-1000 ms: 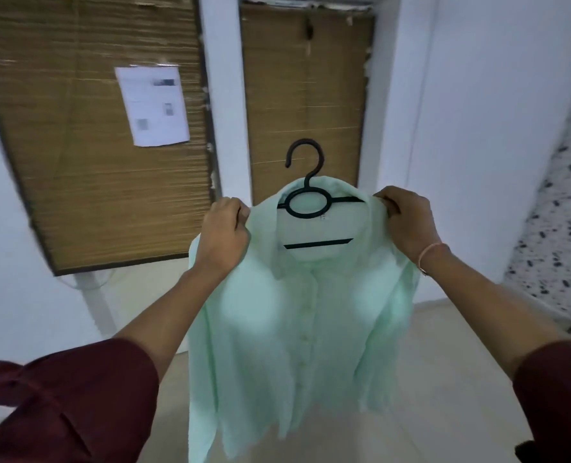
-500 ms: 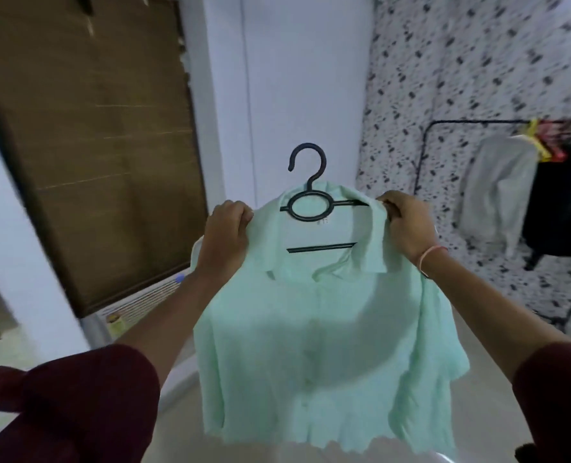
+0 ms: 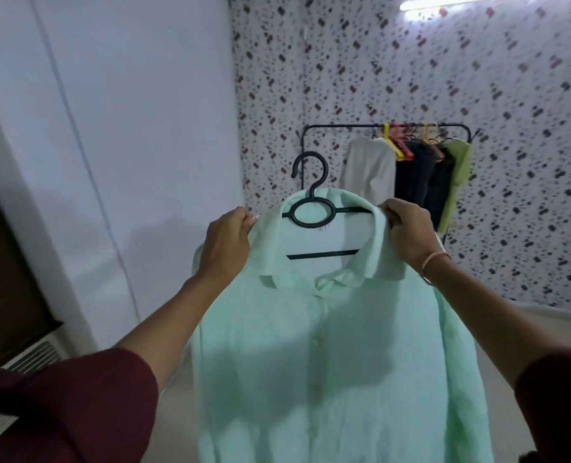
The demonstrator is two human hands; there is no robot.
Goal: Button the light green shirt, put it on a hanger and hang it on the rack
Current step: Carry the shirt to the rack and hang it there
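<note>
The light green shirt (image 3: 324, 355) hangs buttoned down its front on a black plastic hanger (image 3: 312, 213), held up in the air in front of me. My left hand (image 3: 225, 243) grips the shirt's left shoulder over the hanger arm. My right hand (image 3: 407, 237) grips the right shoulder by the collar. The hanger's hook sticks up free above the collar. The black clothes rack (image 3: 341, 127) stands ahead to the right against the patterned wall, some way beyond the shirt.
On the rack hang a white garment (image 3: 367, 168), dark clothes (image 3: 417, 175) and a yellow-green top (image 3: 458, 182) on coloured hangers, bunched to its right. A white wall (image 3: 127, 128) is at left, with a dark frame and a vent low at the left edge.
My view has swung right from the bamboo blinds to the patterned wall, bringing the rack into sight ahead. Both hands keep their hold on the shirt's shoulders.
</note>
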